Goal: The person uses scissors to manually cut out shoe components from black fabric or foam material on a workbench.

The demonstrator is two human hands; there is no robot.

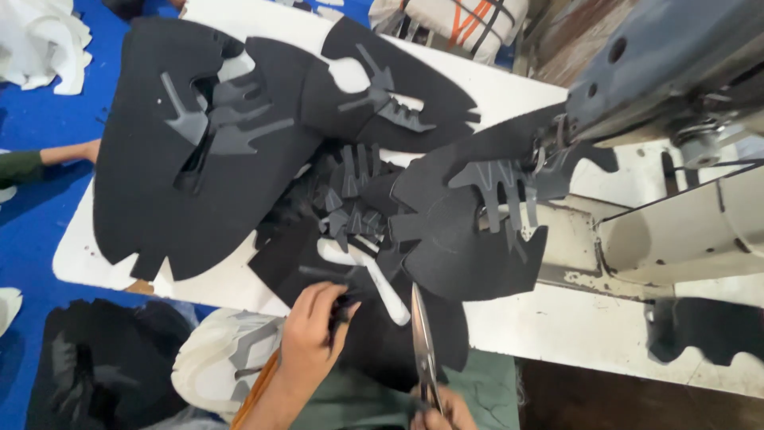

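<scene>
Lying before the sewing machine (668, 72), a black fabric piece (374, 318) is pinched by the left hand (310, 338); scissors (423, 338) are gripped by the right hand (442, 410).

The bottom edge cuts off the right hand (446, 410) gripping the scissors (422, 338), hiding its fingers.
</scene>
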